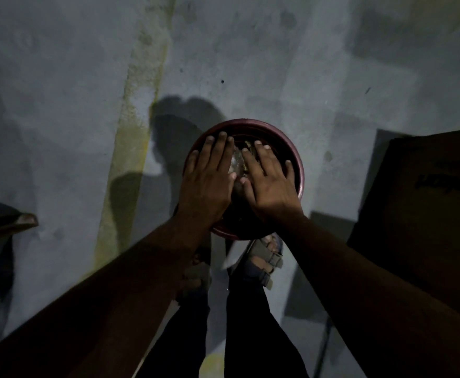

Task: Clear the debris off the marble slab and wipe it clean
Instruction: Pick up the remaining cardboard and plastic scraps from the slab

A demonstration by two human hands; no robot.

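At the frame's centre, 2 hands, left hand and right hand, hover flat with straight fingers over a round maroon bin on the floor. Debris shows between them, directly beneath, equally near both. The marble slab is not in view.

My one camera sits on my head and looks almost straight down, so my forearms run up from the bottom corners into the middle of the picture. My left hand and right hand meet close below it, over a dark red bucket. Past them the view reaches the grey floor and my sandalled foot. The wide lens bends the edges, and there is no second view to compare.
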